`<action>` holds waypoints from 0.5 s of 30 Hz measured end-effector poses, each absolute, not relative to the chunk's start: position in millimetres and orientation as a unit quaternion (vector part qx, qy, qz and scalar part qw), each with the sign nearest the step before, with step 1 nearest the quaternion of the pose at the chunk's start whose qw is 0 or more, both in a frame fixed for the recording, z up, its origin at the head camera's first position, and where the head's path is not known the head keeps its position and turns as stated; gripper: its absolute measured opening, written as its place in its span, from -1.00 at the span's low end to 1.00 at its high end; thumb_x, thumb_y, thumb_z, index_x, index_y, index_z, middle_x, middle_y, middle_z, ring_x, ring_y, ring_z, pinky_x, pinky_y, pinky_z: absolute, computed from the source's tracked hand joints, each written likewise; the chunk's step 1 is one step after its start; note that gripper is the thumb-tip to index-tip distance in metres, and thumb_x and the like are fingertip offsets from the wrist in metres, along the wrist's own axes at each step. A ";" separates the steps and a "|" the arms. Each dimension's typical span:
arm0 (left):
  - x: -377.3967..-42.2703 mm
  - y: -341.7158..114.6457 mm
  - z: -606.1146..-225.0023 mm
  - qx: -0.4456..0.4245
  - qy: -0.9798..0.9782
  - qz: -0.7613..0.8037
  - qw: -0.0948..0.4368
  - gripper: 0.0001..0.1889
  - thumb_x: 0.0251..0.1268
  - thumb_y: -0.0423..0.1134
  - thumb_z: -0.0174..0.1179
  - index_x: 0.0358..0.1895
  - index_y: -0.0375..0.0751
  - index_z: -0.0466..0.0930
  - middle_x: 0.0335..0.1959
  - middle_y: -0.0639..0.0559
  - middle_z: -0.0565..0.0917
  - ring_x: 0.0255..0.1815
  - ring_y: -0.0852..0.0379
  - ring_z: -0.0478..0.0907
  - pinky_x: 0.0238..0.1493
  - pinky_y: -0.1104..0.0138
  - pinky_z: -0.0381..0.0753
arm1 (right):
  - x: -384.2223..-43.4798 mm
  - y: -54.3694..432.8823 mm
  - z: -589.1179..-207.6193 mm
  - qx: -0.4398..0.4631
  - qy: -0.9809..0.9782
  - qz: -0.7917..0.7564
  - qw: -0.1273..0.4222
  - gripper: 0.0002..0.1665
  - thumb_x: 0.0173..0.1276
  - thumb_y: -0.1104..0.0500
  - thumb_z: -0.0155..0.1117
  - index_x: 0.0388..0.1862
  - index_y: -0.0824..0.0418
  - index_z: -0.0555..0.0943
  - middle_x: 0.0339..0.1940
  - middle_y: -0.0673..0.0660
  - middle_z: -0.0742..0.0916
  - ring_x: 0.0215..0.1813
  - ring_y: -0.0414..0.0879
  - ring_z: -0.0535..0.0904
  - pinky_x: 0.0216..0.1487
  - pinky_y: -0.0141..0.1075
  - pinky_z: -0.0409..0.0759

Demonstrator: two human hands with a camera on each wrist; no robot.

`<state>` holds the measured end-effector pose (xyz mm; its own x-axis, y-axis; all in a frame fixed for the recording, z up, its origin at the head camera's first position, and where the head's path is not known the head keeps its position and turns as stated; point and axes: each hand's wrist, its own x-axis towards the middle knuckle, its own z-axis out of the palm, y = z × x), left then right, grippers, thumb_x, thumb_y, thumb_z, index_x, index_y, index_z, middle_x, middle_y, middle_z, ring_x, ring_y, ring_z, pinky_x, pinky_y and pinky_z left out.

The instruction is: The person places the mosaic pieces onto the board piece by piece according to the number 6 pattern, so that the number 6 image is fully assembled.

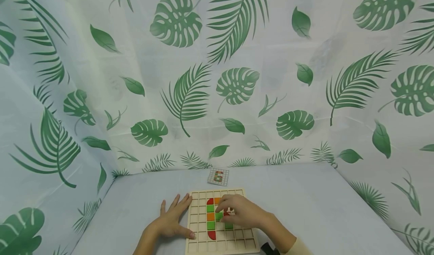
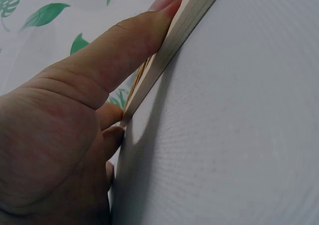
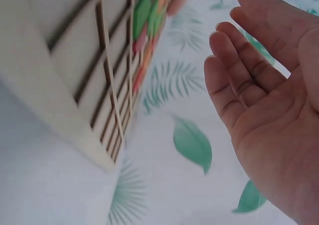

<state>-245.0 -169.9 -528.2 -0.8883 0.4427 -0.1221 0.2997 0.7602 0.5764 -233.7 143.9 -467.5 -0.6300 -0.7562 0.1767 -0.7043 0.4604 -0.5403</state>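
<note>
A wooden grid board (image 1: 198, 243) lies on the table, with red, orange and green tiles set in several of its squares. My left hand (image 1: 173, 219) rests at the board's left side, its fingers spread and its thumb (image 2: 144, 38) over the rim. Above the tiles hovers my right hand (image 1: 242, 211), fingertips close over a green tile (image 1: 219, 216) in the middle. From the right wrist, that hand (image 3: 269, 95) shows loosely bent fingers with nothing between them. It covers some tiles on the right part of the pattern in the head view.
Behind the board lies a small card (image 1: 218, 176) printed with a coloured figure on a grid. A pale cloth covers the table (image 1: 145, 194). Leaf-printed sheets (image 1: 203, 96) hang at the back and sides. A dark object (image 1: 268, 248) shows beside the right wrist.
</note>
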 end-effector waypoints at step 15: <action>-246.6 -170.8 -532.1 0.197 0.931 0.279 0.128 0.39 -0.24 0.45 0.55 0.71 0.01 0.02 0.75 -0.02 -0.03 0.75 -0.31 -0.33 0.43 -0.49 -0.69 | -238.5 178.7 -458.3 -0.376 0.860 -0.342 0.055 -0.72 0.46 0.00 0.40 0.11 -0.06 0.75 0.10 0.05 0.76 0.05 -0.08 0.68 -0.07 -0.20 0.75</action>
